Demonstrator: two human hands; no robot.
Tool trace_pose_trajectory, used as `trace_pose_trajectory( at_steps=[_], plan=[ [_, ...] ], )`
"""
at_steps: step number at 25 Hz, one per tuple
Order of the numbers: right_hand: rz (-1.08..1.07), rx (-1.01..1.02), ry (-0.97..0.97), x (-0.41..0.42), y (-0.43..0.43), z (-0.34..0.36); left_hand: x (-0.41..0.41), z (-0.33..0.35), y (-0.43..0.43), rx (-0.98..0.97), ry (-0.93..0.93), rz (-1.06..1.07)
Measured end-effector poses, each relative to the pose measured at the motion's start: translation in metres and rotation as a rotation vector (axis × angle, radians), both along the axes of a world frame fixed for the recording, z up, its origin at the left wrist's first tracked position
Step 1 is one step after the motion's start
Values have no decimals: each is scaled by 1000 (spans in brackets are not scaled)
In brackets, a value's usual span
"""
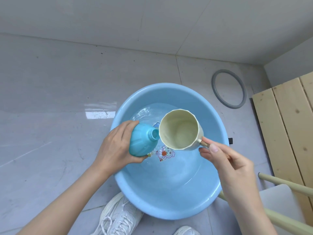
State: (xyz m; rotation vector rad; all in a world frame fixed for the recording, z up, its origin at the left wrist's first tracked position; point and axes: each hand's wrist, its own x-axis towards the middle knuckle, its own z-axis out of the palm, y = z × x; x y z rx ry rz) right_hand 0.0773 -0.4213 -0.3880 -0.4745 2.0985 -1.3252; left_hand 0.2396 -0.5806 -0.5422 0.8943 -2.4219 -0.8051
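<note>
A light blue plastic basin [128, 187] with shallow water and a cartoon print on its bottom stands on the floor. Over it, my left hand [116, 146] grips a teal bottle [144, 141] with no cap, tilted so its open neck points at the rim of a cream cup [179, 129]. My right hand [230, 167] pinches the cup's handle between thumb and fingers and holds the cup above the water, its mouth facing up at me. The cup's inside looks wet and pale.
Grey glossy floor tiles surround the basin, with the wall behind. A grey rubber ring [228, 89] lies at the back right. A wooden slatted panel [288, 133] and a stool with cream legs [288, 209] stand on the right. My white sneakers [118, 216] sit at the basin's near edge.
</note>
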Motion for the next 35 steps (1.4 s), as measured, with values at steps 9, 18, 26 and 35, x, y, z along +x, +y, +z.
trace_pose_trajectory(
  at_steps=[9,18,26,35],
  plan=[
    [27,-63,75,5,-7,1,0,-1,-1,10,2,-4],
    [117,-75,208,7,-9,2,0,-3,0,11,-3,-13],
    [144,-91,293,7,-9,-2,-1,-2,-1,-4,11,-9],
    [155,-86,330,7,-9,-1,-1,-2,-1,-19,21,-6]
  ],
)
